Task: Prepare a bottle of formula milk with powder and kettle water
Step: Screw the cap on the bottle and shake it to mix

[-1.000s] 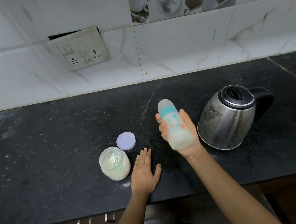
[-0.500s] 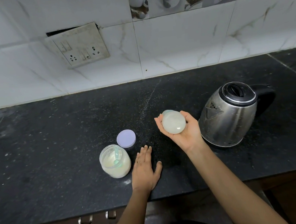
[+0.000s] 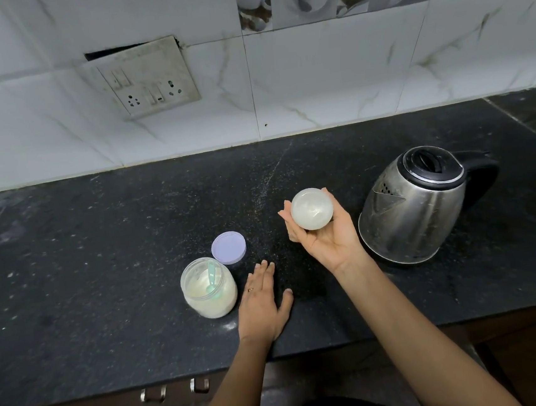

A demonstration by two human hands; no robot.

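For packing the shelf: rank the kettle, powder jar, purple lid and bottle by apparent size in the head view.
1. kettle
2. powder jar
3. bottle and purple lid: they look alike, and only the bottle's base shows, so no ranking.

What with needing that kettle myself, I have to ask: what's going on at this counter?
A person is making up a baby bottle. Their right hand holds the bottle tipped so that one round, milky end faces the camera, just beside the steel kettle. The left hand rests flat on the black counter next to the open powder jar, which has a green scoop inside. The jar's purple lid lies behind it.
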